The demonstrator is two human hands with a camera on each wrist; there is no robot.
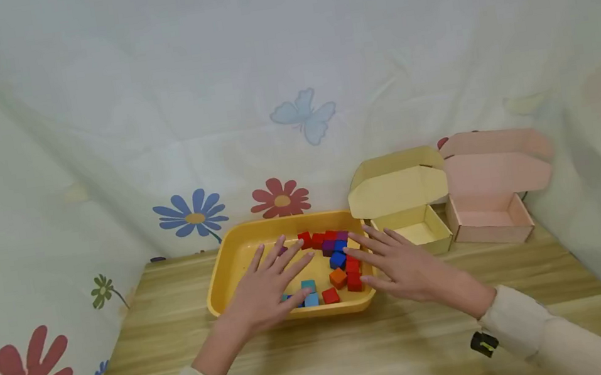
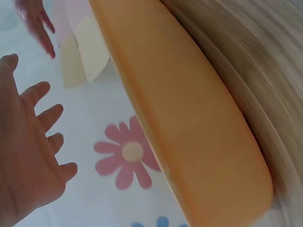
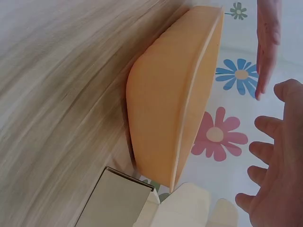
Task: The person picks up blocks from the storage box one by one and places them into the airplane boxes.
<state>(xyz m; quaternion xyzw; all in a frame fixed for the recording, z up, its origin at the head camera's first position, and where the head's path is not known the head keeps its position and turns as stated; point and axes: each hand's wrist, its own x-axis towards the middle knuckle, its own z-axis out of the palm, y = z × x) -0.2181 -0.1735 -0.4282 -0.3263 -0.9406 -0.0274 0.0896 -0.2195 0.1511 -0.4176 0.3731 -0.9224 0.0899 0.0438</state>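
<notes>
Grips (image 1: 259, 288) (image 1: 409, 265) (spread) above tray rim (image 1: 345, 308)

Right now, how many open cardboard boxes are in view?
2: a pale yellow cardboard box just right of the orange-yellow plastic tray, and a pale pink cardboard box further right.

Cubes (image 1: 338, 279) lie in the tray (image 1: 240, 271); boxes (image 1: 404, 194) (a pair) stand to its right.
</notes>
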